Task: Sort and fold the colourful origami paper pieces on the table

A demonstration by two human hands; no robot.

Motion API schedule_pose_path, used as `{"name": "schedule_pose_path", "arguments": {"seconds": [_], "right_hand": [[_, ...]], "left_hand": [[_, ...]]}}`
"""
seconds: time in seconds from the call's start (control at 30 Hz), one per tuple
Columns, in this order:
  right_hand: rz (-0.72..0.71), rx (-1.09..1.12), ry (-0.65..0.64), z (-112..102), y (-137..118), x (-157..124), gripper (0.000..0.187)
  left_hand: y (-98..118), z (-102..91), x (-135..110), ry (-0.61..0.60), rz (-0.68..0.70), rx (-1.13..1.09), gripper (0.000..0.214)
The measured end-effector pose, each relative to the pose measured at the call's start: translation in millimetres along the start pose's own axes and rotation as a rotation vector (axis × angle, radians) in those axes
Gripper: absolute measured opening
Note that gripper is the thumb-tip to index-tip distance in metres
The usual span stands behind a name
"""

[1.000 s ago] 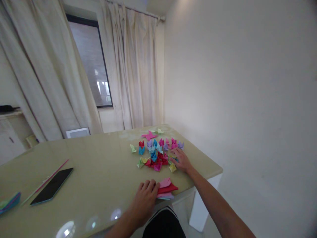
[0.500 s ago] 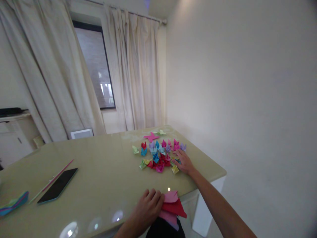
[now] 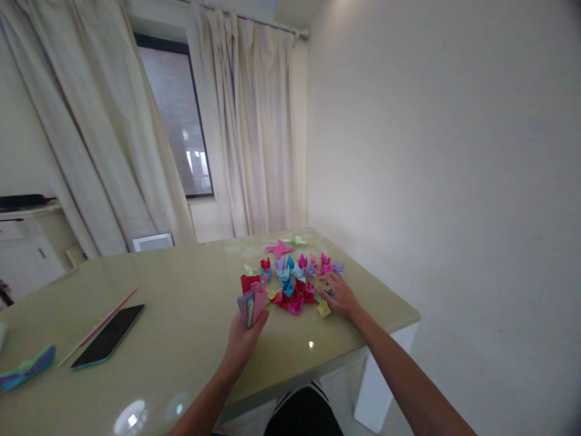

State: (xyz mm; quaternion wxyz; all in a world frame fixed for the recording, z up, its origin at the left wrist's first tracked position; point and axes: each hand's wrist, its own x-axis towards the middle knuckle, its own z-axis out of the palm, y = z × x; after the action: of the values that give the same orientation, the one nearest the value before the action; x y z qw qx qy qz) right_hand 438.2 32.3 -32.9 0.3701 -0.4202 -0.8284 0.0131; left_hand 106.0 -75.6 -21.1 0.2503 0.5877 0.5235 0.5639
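Folded paper flowers (image 3: pixel 298 274) in red, blue, purple, pink and yellow lie in a cluster near the table's right end. My left hand (image 3: pixel 245 332) grips a bundle of folded coloured papers (image 3: pixel 253 301), pink, red and greyish purple, held up at the cluster's left side. My right hand (image 3: pixel 340 295) rests at the right side of the cluster, fingers stretched out and apart over a few flowers. A yellow paper flower (image 3: pixel 323 309) lies just below its fingers. Behind the cluster are a flat pink paper star shape (image 3: pixel 279 249) and a pale green paper shape (image 3: pixel 297 240).
On the left of the glossy table (image 3: pixel 190 315) lie a dark phone or tablet (image 3: pixel 109 336), thin pink and green sticks (image 3: pixel 102 322) and a blue-green-purple paper bundle (image 3: pixel 29 370). A wall rises at the right; curtains (image 3: pixel 245 133) hang behind.
My left hand has moved from the table's front edge up and left to the flower cluster, carrying the folded papers. My right hand stays about where it was.
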Motion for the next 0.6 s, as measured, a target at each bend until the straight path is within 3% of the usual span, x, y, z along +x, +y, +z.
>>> {"name": "schedule_pose_path", "arguments": {"seconds": [0.2, 0.3, 0.43, 0.5, 0.6], "right_hand": [[-0.015, -0.003, 0.014, 1, -1, 0, 0.045], [-0.022, 0.005, 0.037, 1, 0, 0, 0.046], [-0.014, -0.009, 0.133, -5, -3, -1, 0.059], [-0.006, -0.009, 0.225, -7, -17, -3, 0.064], [-0.025, 0.141, 0.386, -1, -62, -6, 0.069]], "left_hand": [[-20, 4.8, 6, -0.117, -0.048, 0.0, 0.046], [-18, 6.8, 6, -0.163, -0.049, 0.016, 0.041], [-8, 9.0, 3, -0.256, 0.072, 0.038, 0.038], [-2, 10.2, 1, -0.288, 0.114, 0.097, 0.033], [6, 13.4, -1, -0.315, 0.117, 0.222, 0.027]]}}
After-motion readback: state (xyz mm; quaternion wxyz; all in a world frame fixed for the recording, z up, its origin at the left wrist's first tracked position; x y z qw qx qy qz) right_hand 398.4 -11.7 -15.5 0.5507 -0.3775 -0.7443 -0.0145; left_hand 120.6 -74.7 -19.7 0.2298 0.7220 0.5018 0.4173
